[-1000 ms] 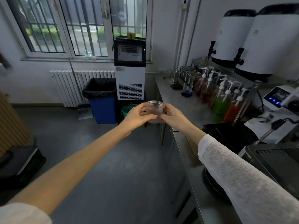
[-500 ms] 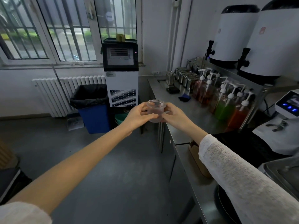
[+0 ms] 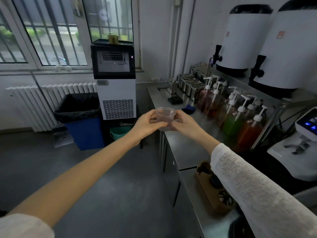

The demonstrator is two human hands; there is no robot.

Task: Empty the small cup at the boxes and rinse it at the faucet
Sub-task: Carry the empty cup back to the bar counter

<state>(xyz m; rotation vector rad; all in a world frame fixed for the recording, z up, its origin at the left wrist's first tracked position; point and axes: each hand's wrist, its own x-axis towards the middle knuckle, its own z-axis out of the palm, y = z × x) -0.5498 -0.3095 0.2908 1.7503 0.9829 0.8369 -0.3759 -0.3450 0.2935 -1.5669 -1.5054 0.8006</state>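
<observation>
A small translucent plastic cup (image 3: 165, 117) is held upright in mid-air at arm's length, over the near edge of the steel counter (image 3: 185, 145). My left hand (image 3: 145, 125) grips its left side and my right hand (image 3: 184, 125) grips its right side. The cup looks pale pinkish inside; whether it holds liquid I cannot tell. A row of small steel boxes (image 3: 187, 81) stands at the far end of the counter by the wall. No faucet is in view.
Pump bottles (image 3: 236, 115) with coloured syrups line the counter's back. Two white drink dispensers (image 3: 247, 36) sit on a shelf above. An ice machine (image 3: 115, 79), a blue bin (image 3: 82, 121) and a green bucket (image 3: 120, 133) stand on the left. A wooden tamping stand (image 3: 212, 189) lies near my right forearm.
The view has advanced along the counter toward the far end; the syrup bottles and steel boxes appear closer. Both hands keep the same grip on the cup.
</observation>
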